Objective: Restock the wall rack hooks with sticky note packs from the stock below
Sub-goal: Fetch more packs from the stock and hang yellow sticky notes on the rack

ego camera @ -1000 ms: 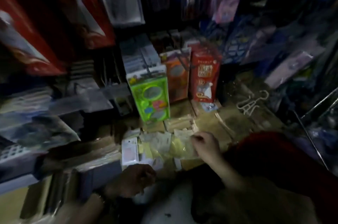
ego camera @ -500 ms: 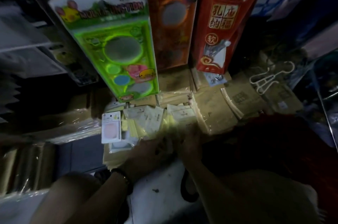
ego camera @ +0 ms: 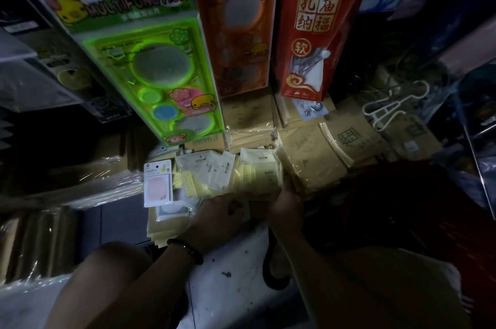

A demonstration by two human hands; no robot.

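Your floor [ego camera: 230,293] is pale and speckled, and a small screw [ego camera: 227,274] lies loose on it. Along its far edge sit low stacks of brown kraft packs [ego camera: 316,151], some film-wrapped, butted side by side. More wrapped bundles [ego camera: 88,181] lie to your left. On the kraft stacks you have a loose heap of pale yellow sticky note packs [ego camera: 241,170], overlapping one another. A white pack with a pink pad [ego camera: 157,183] sits just left of the heap. To your right a white hanger [ego camera: 386,108] rests flat on the kraft packs, well apart from the heap.
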